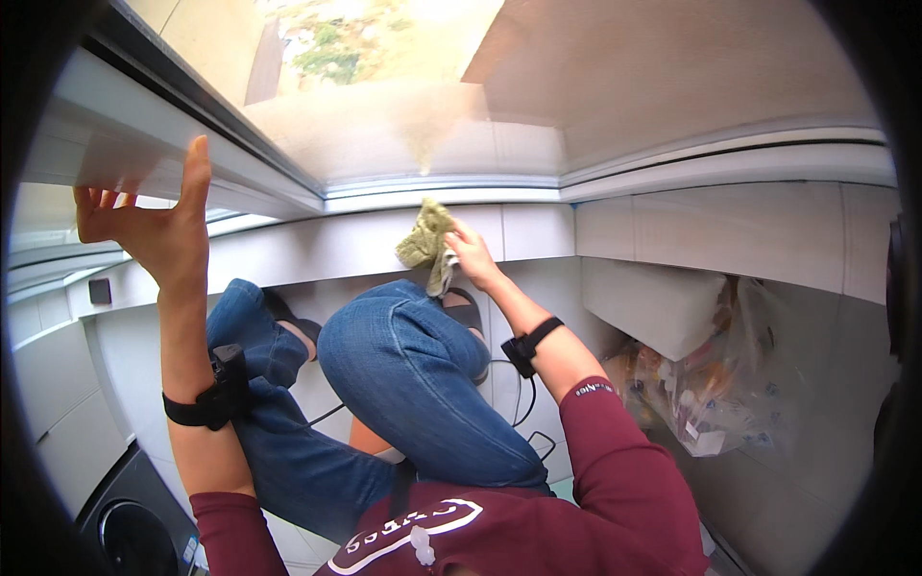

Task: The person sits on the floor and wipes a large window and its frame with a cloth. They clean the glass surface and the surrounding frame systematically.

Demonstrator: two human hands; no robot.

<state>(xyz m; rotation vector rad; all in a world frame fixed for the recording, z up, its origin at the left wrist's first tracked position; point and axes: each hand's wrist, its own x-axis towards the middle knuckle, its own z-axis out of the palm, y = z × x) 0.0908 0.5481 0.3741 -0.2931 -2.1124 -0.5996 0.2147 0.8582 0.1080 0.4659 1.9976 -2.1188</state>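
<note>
My right hand (470, 252) is closed on a green cloth (423, 239), whose pale underside shows at its lower end. The cloth hangs in front of the white tiled ledge (533, 229), just below the window frame (439, 196); whether it touches the ledge I cannot tell. On the left, my left hand (155, 216) grips the edge of a white-framed window sash (252, 180), thumb raised on the near face and fingertips at the lower edge. Glass panes (648, 79) rise beyond the frame.
At the right, a clear plastic bag (709, 403) with mixed contents lies beside a white box-like block (652, 306) on the floor. A dark front-loading washing machine (137, 529) stands at the lower left. Black cables (531, 403) run near my legs. A small dark square (100, 291) is on the left ledge.
</note>
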